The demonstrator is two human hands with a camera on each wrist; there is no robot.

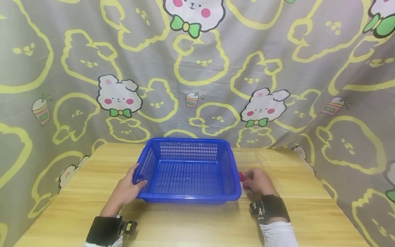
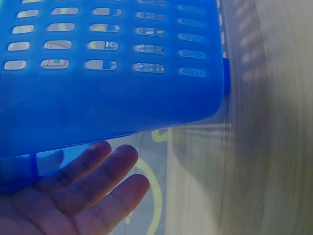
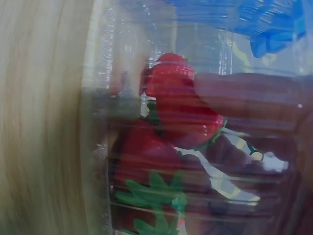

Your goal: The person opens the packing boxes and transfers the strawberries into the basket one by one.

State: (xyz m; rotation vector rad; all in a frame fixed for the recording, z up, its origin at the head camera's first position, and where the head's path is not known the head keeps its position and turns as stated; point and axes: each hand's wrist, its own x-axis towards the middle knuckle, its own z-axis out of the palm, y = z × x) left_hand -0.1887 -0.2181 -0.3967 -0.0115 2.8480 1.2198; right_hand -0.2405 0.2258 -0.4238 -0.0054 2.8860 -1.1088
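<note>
My left hand [image 1: 128, 187] [image 2: 93, 196] holds the left rim of a blue plastic basket [image 1: 191, 197] [image 2: 107, 107], thumb over the inner side and fingers outside. The basket has slotted walls, and nothing lies on its visible floor. To its right, my right hand [image 1: 260, 181] reaches into a clear plastic box [image 1: 251, 155] [image 3: 103, 58] and grips red strawberries [image 1: 242, 177] [image 3: 186, 115]. Through the box wall, the right wrist view shows several strawberries with green leaves [image 3: 154, 193]. Blur and the wall hide exactly how many the fingers hold.
The basket and box stand on a light wood table [image 1: 185, 226]. A grey curtain [image 1: 197, 120] with yellow outlines and white rabbit faces hangs behind the table and along both sides.
</note>
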